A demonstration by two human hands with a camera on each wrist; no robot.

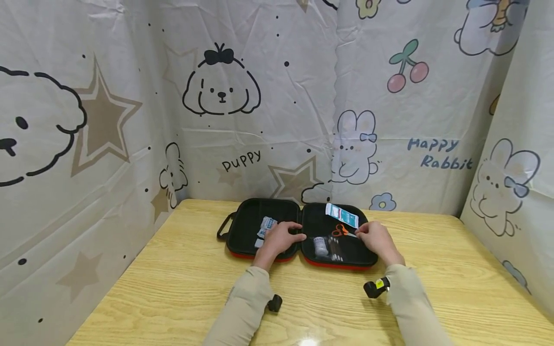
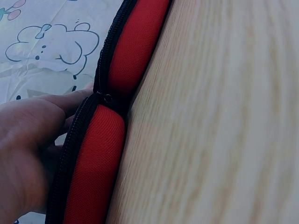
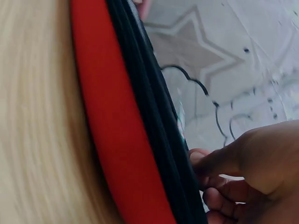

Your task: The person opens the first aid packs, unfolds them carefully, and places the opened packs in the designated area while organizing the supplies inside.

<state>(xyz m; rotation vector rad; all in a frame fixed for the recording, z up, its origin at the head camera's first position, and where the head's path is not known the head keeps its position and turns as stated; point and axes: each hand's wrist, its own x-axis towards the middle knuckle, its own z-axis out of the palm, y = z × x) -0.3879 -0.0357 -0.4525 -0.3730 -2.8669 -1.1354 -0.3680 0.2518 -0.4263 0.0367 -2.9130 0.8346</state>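
Note:
An unzipped red-and-black case (image 1: 264,206) lies spread flat on the table, its two halves joined at a middle hinge. My left hand (image 1: 280,239) reaches over the left half, thumb and fingers extended toward the hinge, with nothing seen between them. At the right half, my right hand (image 1: 380,240) pinches the blade end of orange-handled scissors (image 1: 339,230). Near the scissors are a white-and-teal packet (image 1: 342,215), a white roll in clear wrap (image 1: 320,246) and a bag of cotton swabs (image 1: 335,250). The right wrist view shows the fingertips just past the case's rim, the scissors hidden.
Small white-and-blue packets (image 1: 266,226) lie in the left half, partly behind my left hand. A black carry handle (image 1: 223,227) sticks out at the case's left side. Behind the wooden table (image 1: 182,269) hangs a printed curtain (image 1: 277,129).

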